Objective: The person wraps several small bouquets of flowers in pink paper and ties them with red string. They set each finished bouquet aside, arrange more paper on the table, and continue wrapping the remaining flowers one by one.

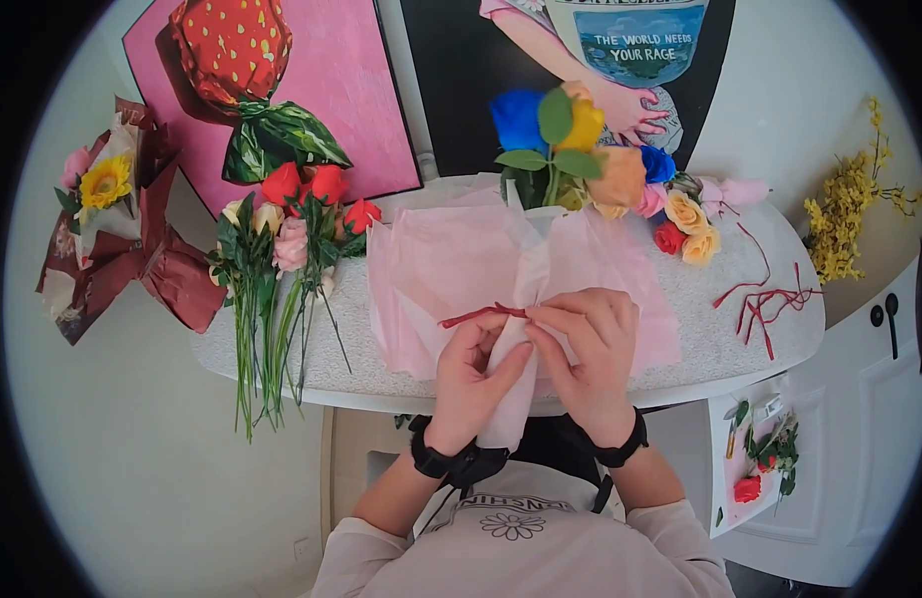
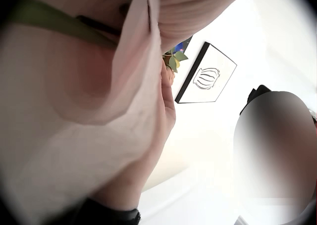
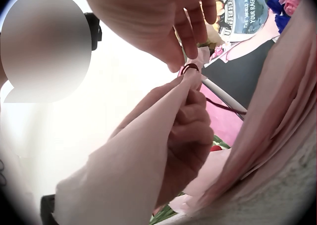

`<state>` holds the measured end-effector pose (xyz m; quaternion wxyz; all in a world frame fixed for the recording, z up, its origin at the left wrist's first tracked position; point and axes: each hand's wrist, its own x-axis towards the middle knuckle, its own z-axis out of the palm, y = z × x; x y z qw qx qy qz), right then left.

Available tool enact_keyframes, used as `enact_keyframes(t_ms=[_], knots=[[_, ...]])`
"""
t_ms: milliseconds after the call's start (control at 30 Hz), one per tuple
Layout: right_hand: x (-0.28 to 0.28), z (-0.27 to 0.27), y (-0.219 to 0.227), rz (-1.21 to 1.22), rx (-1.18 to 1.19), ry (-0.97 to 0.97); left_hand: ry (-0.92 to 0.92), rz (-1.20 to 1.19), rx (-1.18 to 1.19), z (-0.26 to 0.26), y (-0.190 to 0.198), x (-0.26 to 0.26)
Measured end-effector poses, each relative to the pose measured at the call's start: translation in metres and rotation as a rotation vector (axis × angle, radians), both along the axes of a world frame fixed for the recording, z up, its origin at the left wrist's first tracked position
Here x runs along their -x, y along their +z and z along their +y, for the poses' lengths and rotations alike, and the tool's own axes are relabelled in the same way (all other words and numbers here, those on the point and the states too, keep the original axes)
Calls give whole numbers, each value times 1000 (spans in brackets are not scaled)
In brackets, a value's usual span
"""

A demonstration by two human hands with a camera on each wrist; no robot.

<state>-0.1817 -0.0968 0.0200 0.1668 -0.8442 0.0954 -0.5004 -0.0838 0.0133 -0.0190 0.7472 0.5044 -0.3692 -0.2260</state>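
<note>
In the head view a small bouquet with blue, yellow and peach roses [image 1: 584,124] stands wrapped in pale paper [image 1: 509,419], gathered at its middle. My left hand [image 1: 473,374] curls round the wrapped stems below the gather. A dark red tie [image 1: 471,316] crosses the paper there, its loose end pointing left. At the gather my right hand [image 1: 591,349] pinches the tie with thumb and fingertips. The right wrist view shows the tie [image 3: 190,68] looped round the paper, with the left hand [image 3: 185,150] gripping beneath and the right hand [image 3: 148,22] above.
Pink sheets [image 1: 411,259] lie on the white table [image 1: 381,384]. Loose flowers [image 1: 292,244] are on the left, more roses [image 1: 687,214] at the back right, spare red ties [image 1: 770,304] at the right. A finished bouquet in maroon wrapping [image 1: 167,269] is at far left.
</note>
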Motion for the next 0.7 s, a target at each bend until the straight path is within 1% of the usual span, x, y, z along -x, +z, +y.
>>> enact_keyframes(t_ms=[67,133,233,267,333,367,433,533,567,667,700], knots=[[0,-1,-2,18,200,-91,42,-83,-14,1,-3,2],[1,-1,-4,32,257,-111,53,-128,-61,1,-4,3],[-2,-6,-6,36,307,-114,140,-264,-98,0,-6,5],[-4,-7,-6,34,317,-110,144,-275,-117,0,-6,6],[-7,-12,-4,62,288,-115,152,-297,-153,1,-5,7],[-7,-14,-3,77,275,-117,132,-271,-172,2,-4,7],[-5,-21,-2,117,151,-14,92,-220,-211,4,-1,9],[-3,-19,-6,150,4,135,200,-279,-171,0,-6,0],[-2,-17,-7,156,-40,180,181,-249,-166,0,-4,-2],[-5,-15,-15,3,-30,91,118,-157,-175,2,6,-5],[-6,-17,-16,7,45,67,135,-191,-187,3,4,-4]])
